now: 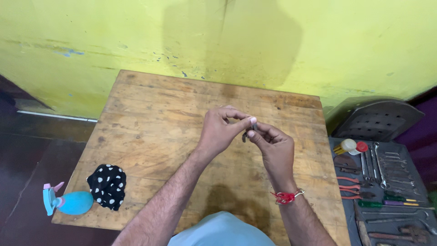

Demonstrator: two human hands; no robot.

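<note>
Head view is showing both hands meeting above the middle of a wooden table (150,105). The left hand (218,132) and right hand (275,150) are pinching one small dark part (246,135) between their fingertips, both closed on it and holding it up in the air, clear of the boards. What the part is cannot be told; it is too small and half hidden by a thumb.

A polka-dot cloth (107,186) and a blue spray bottle (68,202) are lying at the near left corner, the bottle overhanging the edge. Wrenches and pliers are lying on a tray (387,182) to the right of the table.

The grip is only fingertip-deep, so a twist or pull could let the part slip; it would likely bounce off the table and be hard to find on the dark floor. A knock could also tip the bottle over the edge.
</note>
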